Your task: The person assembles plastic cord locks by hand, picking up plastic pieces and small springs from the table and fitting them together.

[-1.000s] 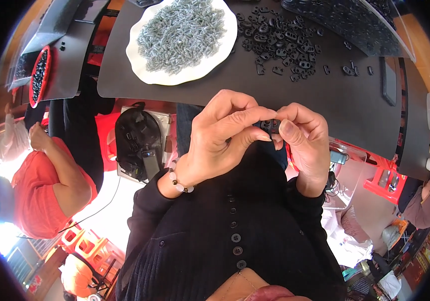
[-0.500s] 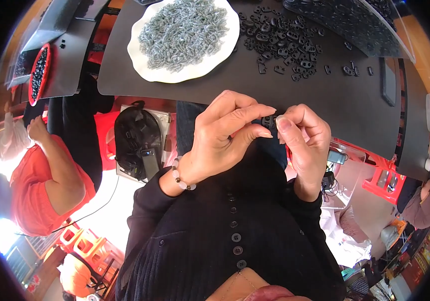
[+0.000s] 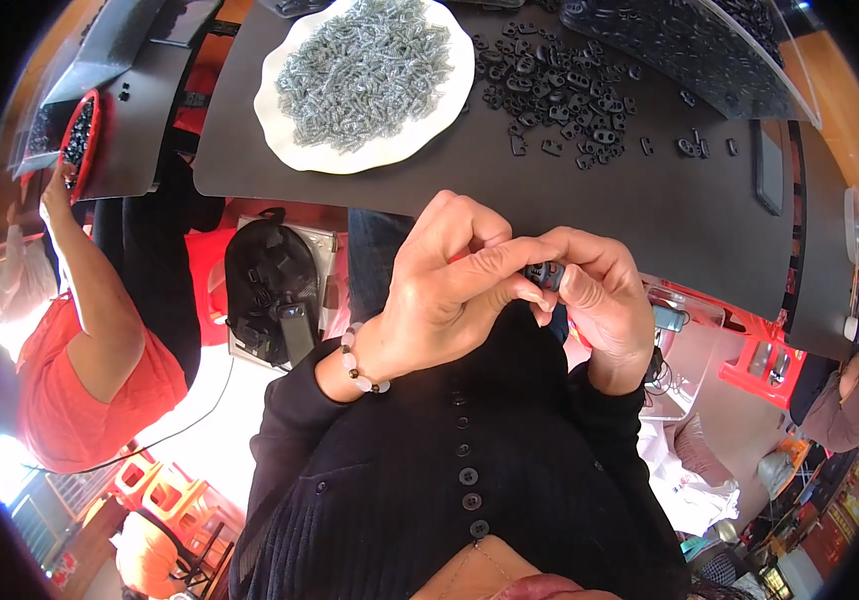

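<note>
Above my lap, just off the near edge of the table, both my hands pinch one small black plastic cord lock (image 3: 545, 274). My left hand (image 3: 459, 260), with a beaded bracelet at the wrist, grips it between thumb and forefinger from the left. From the right, my right hand (image 3: 604, 300) has its thumb against it and its fingers curled over the top. Fingertips cover part of the piece. Beyond my hands, a white scalloped plate (image 3: 299, 157) holds a heap of small metal springs (image 3: 364, 70). Loose black cord lock parts (image 3: 569, 90) lie scattered to its right.
A clear bin (image 3: 689, 60) of black parts stands at the back right. Near the table's right edge lies a dark phone (image 3: 769, 165). To the left, a person in a red shirt (image 3: 89, 380) reaches to a red bowl (image 3: 79, 140). A black bag (image 3: 271, 270) sits below the table.
My hands have come together, and the right fingers now curl over the cord lock, which shows more plainly. The person on the left has reached an arm up to the red bowl.
</note>
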{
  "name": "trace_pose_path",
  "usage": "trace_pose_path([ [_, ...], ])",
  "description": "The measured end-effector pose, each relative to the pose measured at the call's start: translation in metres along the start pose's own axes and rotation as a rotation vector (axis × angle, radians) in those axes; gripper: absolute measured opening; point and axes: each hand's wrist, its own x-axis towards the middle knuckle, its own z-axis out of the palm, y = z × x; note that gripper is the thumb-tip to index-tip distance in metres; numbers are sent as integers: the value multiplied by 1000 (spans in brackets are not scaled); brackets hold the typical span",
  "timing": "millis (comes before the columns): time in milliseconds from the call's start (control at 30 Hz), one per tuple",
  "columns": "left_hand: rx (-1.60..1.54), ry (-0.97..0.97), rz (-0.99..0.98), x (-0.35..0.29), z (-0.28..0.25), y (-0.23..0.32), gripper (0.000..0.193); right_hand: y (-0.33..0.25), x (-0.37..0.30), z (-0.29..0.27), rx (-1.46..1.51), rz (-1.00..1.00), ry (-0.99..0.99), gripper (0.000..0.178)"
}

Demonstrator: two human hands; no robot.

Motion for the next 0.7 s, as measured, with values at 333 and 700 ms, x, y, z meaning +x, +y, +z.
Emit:
trace_pose_path([
  [333,46,43,170,2,7,-3,47,0,-3,1,17,2,-57,35],
  [700,41,38,166,2,8,1,48,-1,-7,6,-69,7,-34,35],
])
